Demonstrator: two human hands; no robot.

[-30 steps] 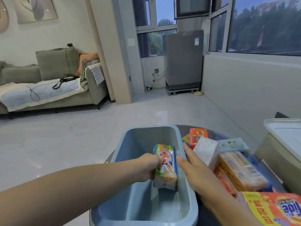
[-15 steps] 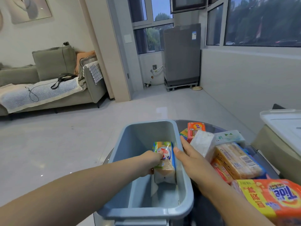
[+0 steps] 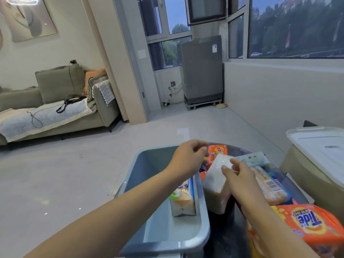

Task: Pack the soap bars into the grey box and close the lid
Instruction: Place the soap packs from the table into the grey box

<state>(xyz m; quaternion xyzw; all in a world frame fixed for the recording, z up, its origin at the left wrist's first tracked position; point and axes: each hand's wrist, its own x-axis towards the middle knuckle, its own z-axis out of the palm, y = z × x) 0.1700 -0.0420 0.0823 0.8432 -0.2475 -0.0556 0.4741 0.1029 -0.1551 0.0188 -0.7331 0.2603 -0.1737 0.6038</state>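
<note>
I count one soap bar (image 3: 183,199) upright in the box (image 3: 167,231), against its 3 o'clock wall. My right hand (image 3: 240,178) clamps a white bar (image 3: 216,180) outside; my left hand (image 3: 188,157) hovers loosely curled, empty. Several bars remain on the desk (image 3: 225,229); lid (image 3: 320,146) off at 2 o'clock.

Left hand (image 3: 188,157) raised, fingers curled; right hand (image 3: 240,175) gripping.
</note>
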